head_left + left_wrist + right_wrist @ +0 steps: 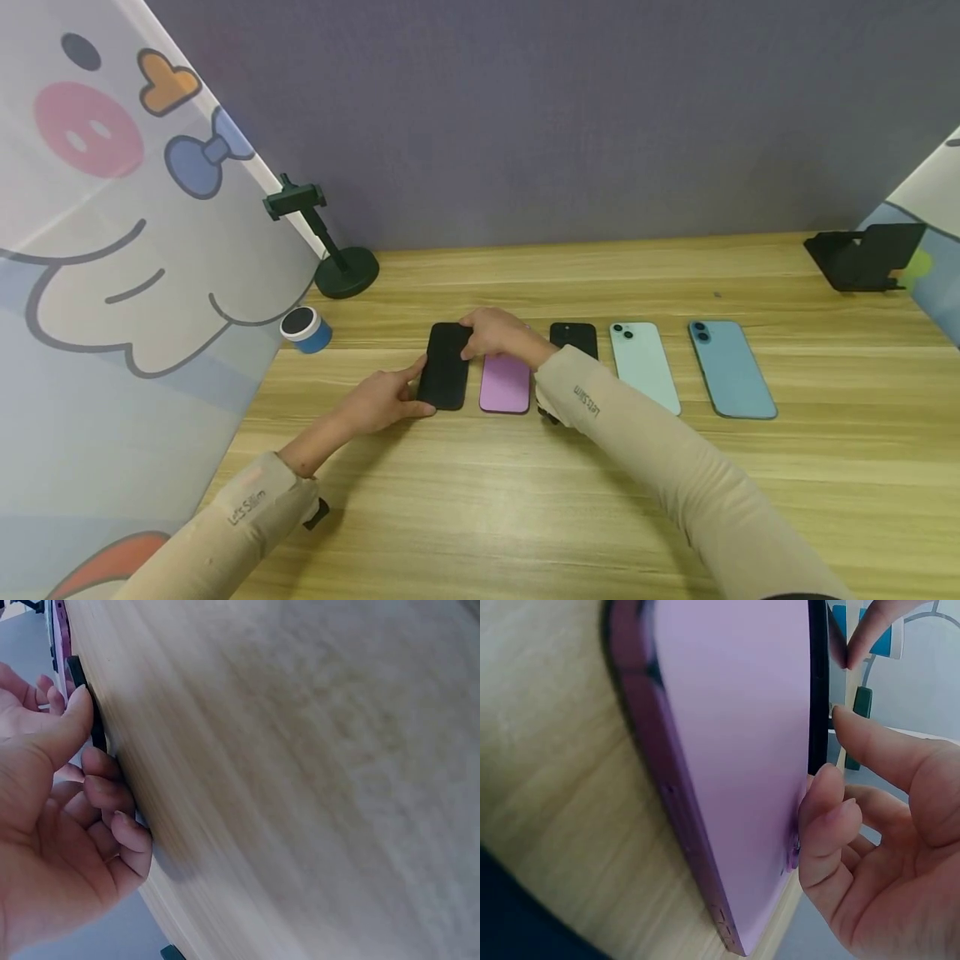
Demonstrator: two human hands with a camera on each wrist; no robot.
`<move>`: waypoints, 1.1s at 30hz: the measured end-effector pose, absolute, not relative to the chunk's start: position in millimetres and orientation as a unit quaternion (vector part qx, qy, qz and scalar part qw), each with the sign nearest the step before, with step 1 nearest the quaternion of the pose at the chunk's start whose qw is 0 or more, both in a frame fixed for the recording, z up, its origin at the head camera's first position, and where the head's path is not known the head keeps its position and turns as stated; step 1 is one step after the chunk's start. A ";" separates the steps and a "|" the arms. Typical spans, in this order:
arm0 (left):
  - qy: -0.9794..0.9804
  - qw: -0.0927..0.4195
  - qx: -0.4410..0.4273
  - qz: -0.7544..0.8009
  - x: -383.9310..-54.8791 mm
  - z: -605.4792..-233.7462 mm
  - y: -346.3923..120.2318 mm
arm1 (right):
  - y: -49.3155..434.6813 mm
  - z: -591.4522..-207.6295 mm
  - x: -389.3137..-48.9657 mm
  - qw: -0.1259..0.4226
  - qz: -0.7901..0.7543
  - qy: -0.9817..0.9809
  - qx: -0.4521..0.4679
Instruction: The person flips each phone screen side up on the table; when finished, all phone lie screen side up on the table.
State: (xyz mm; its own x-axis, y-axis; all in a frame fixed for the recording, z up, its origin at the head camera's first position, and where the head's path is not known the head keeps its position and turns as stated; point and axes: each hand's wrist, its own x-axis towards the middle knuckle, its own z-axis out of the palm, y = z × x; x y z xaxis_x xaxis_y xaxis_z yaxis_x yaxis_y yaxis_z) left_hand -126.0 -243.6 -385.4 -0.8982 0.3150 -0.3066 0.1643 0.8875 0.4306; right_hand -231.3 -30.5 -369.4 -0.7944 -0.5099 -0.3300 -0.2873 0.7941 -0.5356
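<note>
A black phone (444, 371) is at the left end of a row on the wooden table, its plain dark face up. My left hand (384, 402) grips its lower left corner, thumb at the near edge and fingers along the left side. At the upper right corner my right hand (495, 332) holds the same phone, thumb by its right edge. Just under the right hand lies a pink phone (505, 385), large in the right wrist view, its top partly hidden by that hand. A second black phone (573, 335) is mostly covered by the right sleeve.
Further right lie a mint phone (645, 362) and a blue phone (733, 371), backs up. A dark green stand (345, 273) rises at the back left, near a blue and white jar (307, 332). A black folding holder (870, 260) stands back right, before the grey partition (570, 125).
</note>
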 end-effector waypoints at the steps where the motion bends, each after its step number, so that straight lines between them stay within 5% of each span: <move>1: 0.953 0.186 0.129 0.202 -126.3 -385.5 -244.6 | -30.3 -369.5 -231.5 0.237 -0.238 0.917 -0.216; 33: 0.953 0.186 0.138 0.193 -127.6 -386.3 -248.2 | -30.4 -370.7 -233.2 0.247 -0.251 0.913 -0.207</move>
State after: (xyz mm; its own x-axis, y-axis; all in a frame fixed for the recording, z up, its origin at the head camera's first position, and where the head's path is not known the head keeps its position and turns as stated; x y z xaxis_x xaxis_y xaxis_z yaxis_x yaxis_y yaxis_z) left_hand -127.6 -248.2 -386.3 -0.8925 0.3353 -0.3016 0.1916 0.8873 0.4194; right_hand -233.2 -30.4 -370.7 -0.7928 -0.5012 -0.3467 -0.2535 0.7885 -0.5603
